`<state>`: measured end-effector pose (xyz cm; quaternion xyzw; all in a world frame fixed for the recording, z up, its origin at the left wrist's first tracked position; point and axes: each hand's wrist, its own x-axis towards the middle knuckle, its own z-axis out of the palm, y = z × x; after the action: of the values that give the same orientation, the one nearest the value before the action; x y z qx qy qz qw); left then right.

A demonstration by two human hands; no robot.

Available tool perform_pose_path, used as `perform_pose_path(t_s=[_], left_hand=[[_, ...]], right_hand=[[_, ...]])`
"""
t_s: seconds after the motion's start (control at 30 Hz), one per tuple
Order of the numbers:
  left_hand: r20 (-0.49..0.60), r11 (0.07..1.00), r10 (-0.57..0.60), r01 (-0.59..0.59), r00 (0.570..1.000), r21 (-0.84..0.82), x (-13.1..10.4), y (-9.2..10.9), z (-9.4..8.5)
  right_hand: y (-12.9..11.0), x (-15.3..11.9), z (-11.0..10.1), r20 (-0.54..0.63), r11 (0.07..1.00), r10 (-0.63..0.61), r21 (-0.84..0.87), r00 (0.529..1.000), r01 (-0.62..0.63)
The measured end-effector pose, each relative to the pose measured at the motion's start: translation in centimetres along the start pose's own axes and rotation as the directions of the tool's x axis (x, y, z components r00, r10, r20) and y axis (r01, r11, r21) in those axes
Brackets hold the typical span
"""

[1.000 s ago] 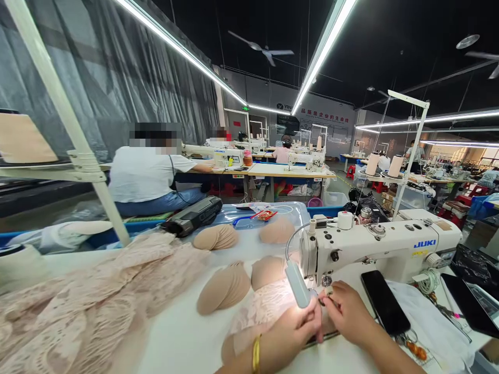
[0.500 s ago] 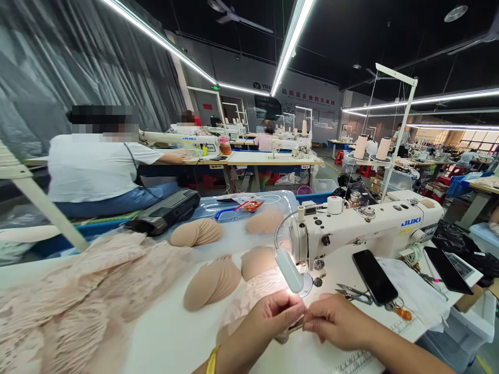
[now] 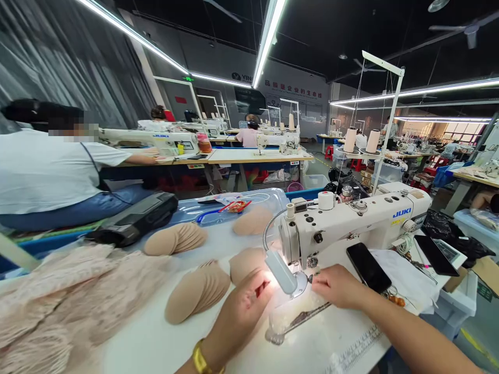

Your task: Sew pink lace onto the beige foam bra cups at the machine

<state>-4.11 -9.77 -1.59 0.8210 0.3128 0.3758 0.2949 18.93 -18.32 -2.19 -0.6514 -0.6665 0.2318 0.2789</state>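
Observation:
My left hand (image 3: 245,306) is curled beside the lamp of the white sewing machine (image 3: 351,223), left of the needle plate (image 3: 301,284). What its fingers hold, if anything, is hidden. My right hand (image 3: 339,285) is closed on the right of the needle plate, in front of the black phone (image 3: 368,267). Its fingertips come close to a small dark round part of the machine, and what lies in the grip cannot be made out. A fanned stack of beige bra cups (image 3: 197,293) lies left of my left hand, near another cup (image 3: 245,264).
A second cup stack (image 3: 175,239) and pale lace fabric (image 3: 89,291) lie on the left. Behind are a blue plastic tray (image 3: 230,208) and a black bag (image 3: 134,218). A tablet (image 3: 436,254) is at right. A person in white (image 3: 50,171) sits at the far-left machine.
My hands have parted from in front of the needle plate, the left going left and the right going up and right. The scissors beside the phone are now hidden behind my right hand. The view has turned right.

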Motion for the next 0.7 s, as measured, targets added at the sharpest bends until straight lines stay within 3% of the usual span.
perform_pose_path(t_s=[0.07, 0.13, 0.23, 0.3, 0.37, 0.43, 0.57, 0.63, 0.7], left_hand=[[0.039, 0.994, 0.095, -0.096, 0.995, 0.049, -1.1, -0.2, 0.5], [0.095, 0.956, 0.266, -0.275, 0.959, 0.104, -2.1, 0.1, 1.3], [0.226, 0.807, 0.546, -0.578, 0.807, 0.116, -2.9, 1.0, 2.3], [0.285, 0.772, 0.589, -0.631, 0.756, 0.078, -2.9, 1.3, 2.8], [0.310, 0.798, 0.555, -0.599, 0.772, 0.066, -2.8, 1.1, 3.0], [0.314, 0.817, 0.518, -0.569, 0.796, 0.094, -2.7, 0.7, 3.1], [0.305, 0.821, 0.467, -0.535, 0.830, 0.198, -2.8, -0.1, 3.3], [0.304, 0.832, 0.432, -0.506, 0.849, 0.229, -2.8, -0.2, 3.4], [0.300, 0.848, 0.403, -0.476, 0.864, 0.233, -2.7, -0.2, 3.5]], right_hand=[[-0.2, -2.9, 0.5, 0.050, 0.997, -0.077, -0.015, 0.996, 0.078], [-0.3, -5.4, 1.1, 0.055, 0.987, -0.154, -0.044, 0.987, 0.156], [-0.4, -7.7, 1.8, 0.017, 0.976, -0.210, -0.050, 0.978, 0.210], [-0.4, -8.4, 1.8, 0.013, 0.976, -0.213, -0.040, 0.977, 0.214], [-0.2, -8.5, 1.2, 0.005, 0.977, -0.199, -0.076, 0.980, 0.199], [0.2, -8.1, 0.4, -0.075, 0.966, -0.152, -0.223, 0.986, 0.132], [1.7, -6.5, -1.0, -0.258, 0.777, 0.026, -0.602, 0.966, -0.182], [2.3, -5.7, -1.3, -0.254, 0.722, 0.081, -0.652, 0.964, -0.232], [2.2, -5.3, -1.5, -0.253, 0.729, 0.091, -0.642, 0.963, -0.238]])
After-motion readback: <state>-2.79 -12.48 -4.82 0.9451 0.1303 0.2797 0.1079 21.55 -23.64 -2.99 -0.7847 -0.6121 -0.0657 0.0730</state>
